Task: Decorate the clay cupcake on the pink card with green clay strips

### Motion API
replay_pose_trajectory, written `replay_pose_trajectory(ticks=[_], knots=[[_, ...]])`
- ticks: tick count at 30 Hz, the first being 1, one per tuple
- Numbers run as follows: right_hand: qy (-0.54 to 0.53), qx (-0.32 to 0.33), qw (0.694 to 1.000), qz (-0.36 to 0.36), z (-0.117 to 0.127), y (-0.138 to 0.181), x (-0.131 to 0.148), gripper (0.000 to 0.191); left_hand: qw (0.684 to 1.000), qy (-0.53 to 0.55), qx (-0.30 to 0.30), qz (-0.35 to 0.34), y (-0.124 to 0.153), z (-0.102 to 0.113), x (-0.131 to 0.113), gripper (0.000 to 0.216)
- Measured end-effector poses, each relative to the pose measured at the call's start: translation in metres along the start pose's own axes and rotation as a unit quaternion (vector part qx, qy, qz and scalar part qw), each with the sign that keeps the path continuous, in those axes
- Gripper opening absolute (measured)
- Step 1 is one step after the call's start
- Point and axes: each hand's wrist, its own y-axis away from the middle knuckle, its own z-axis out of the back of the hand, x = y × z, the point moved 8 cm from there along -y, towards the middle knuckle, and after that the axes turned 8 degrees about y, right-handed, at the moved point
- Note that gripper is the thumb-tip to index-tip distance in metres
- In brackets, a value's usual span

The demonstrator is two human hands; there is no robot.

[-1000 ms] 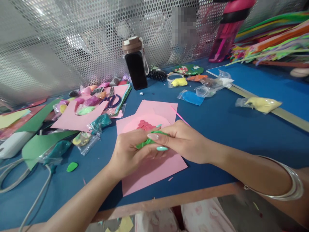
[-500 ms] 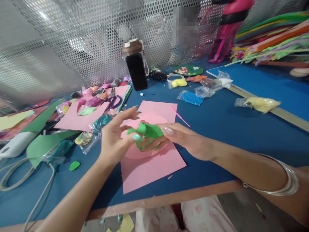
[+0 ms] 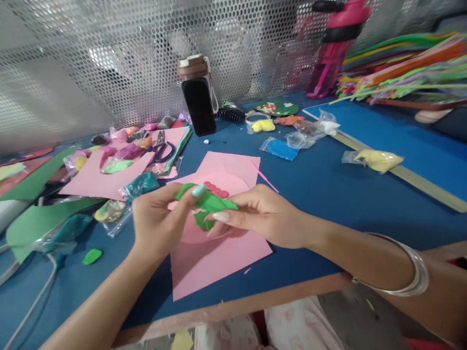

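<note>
A soft strip of green modelling clay (image 3: 215,201) stretches between my two hands. My left hand (image 3: 160,214) pinches its left end between thumb and fingers. My right hand (image 3: 262,211) grips the other end, thumb in front. Below the strip, more green clay (image 3: 202,219) shows; whether it joins the strip I cannot tell. Both hands are above a pink paper sheet (image 3: 219,265) that bears a pink paper circle (image 3: 233,182). Small flat red clay pieces (image 3: 215,188) lie on the circle, partly hidden by the hands. A loose flat green clay piece (image 3: 92,256) rests on the table at left.
A brown-lidded bottle with a black phone (image 3: 199,104) leaning on it stands at the back. Scissors (image 3: 162,148), cut paper (image 3: 105,175) and bagged clay (image 3: 140,186) crowd the left. A pink stick (image 3: 264,176), a blue clay packet (image 3: 280,148) and yellowish clay (image 3: 379,159) lie right.
The left hand has closed from spread fingers into a pinch on the green clay. The clay is now drawn out longer between the hands, uncovering red pieces. The view has shifted slightly.
</note>
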Motion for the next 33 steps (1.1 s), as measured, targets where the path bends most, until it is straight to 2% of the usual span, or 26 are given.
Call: replay_pose_trajectory(ticks=[2, 4, 6, 8, 10, 11, 13, 15, 17, 20, 22, 25, 27, 29, 31, 33], knots=[[-0.026, 0.01, 1.0, -0.005, 0.0, 0.001, 0.002, 0.025, 0.998, -0.013, -0.065, 0.01, 0.0, 0.016, 0.006, 0.021], [-0.047, 0.017, 0.999, -0.005, 0.001, 0.001, 0.004, 0.019, 0.996, 0.019, -0.087, 0.016, 0.0, 0.024, 0.011, 0.018], [-0.053, 0.014, 0.999, -0.001, 0.001, 0.001, 0.005, 0.017, 0.994, 0.068, -0.084, 0.014, 0.0, 0.024, 0.012, 0.017], [-0.039, 0.02, 0.999, 0.015, 0.0, 0.0, 0.006, 0.029, 0.995, 0.092, -0.043, 0.005, 0.001, 0.014, 0.008, 0.024], [-0.009, 0.037, 0.998, 0.047, -0.004, 0.0, 0.009, 0.039, 0.996, 0.082, 0.041, -0.01, 0.003, -0.006, -0.001, 0.04], [0.011, 0.044, 0.997, 0.068, -0.006, 0.001, 0.011, 0.036, 0.993, 0.073, 0.086, -0.025, 0.005, -0.016, -0.006, 0.045], [0.063, 0.043, 0.992, 0.104, -0.009, 0.001, 0.014, 0.021, 0.983, 0.061, 0.155, -0.076, 0.009, -0.033, -0.02, 0.036], [0.095, 0.035, 0.989, 0.112, -0.01, 0.001, 0.013, 0.015, 0.974, 0.054, 0.18, -0.13, 0.012, -0.04, -0.031, 0.019], [0.082, 0.034, 0.992, 0.09, -0.011, 0.0, 0.009, 0.016, 0.97, 0.048, 0.17, -0.169, 0.012, -0.038, -0.038, 0.007], [-0.006, 0.053, 0.998, 0.028, -0.015, 0.001, 0.002, 0.018, 0.975, 0.029, 0.134, -0.173, 0.009, -0.027, -0.036, 0.007], [-0.054, 0.069, 0.996, -0.006, -0.017, 0.002, 0.0, 0.017, 0.984, 0.01, 0.089, -0.156, 0.007, -0.015, -0.031, 0.008], [-0.076, 0.075, 0.994, -0.025, -0.015, 0.003, 0.001, 0.017, 0.993, -0.007, -0.011, -0.119, 0.003, 0.008, -0.023, 0.007], [-0.079, 0.073, 0.994, -0.029, -0.012, 0.003, 0.002, 0.017, 0.994, 0.0, -0.041, -0.097, 0.001, 0.016, -0.018, 0.01], [-0.067, 0.065, 0.996, -0.015, -0.009, 0.003, 0.004, 0.019, 0.996, 0.038, 0.0, -0.082, -0.001, 0.011, -0.014, 0.016], [-0.046, 0.061, 0.997, 0.025, -0.007, 0.003, 0.009, 0.026, 0.992, 0.066, 0.08, -0.066, 0.0, -0.004, -0.01, 0.044], [-0.022, 0.062, 0.995, 0.069, -0.009, 0.003, 0.014, 0.033, 0.987, 0.062, 0.134, -0.06, 0.003, -0.017, -0.01, 0.055]])
